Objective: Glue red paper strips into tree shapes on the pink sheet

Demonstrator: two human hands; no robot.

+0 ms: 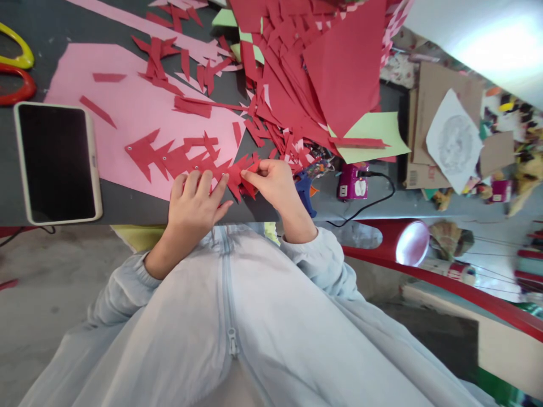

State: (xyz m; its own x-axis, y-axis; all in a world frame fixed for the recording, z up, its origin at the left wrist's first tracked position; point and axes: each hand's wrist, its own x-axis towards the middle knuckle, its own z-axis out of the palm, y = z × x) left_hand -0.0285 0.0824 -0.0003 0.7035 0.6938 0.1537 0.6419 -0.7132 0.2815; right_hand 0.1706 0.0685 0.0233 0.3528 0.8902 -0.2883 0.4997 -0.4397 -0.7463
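Observation:
A chain of red paper cutouts (148, 151) with pointed ends, joined by small metal fasteners, lies across a pink paper sheet (123, 102). My left hand (195, 200) rests on the chain with its fingers stretched out, pressing near the fasteners. At the chain's right end, my right hand (274, 180) pinches a red paper piece (251, 169) between thumb and forefinger. More red strips and cut pieces lie above both hands on the pink sheet.
A phone (59, 164) lies at left, below yellow and red scissors handles (19, 85). A red paper heap (292, 73) spreads at the back. Right of my hands are a blue plastic tool (305, 195), a purple box (353, 182) with a black cable, and cardboard (445, 107).

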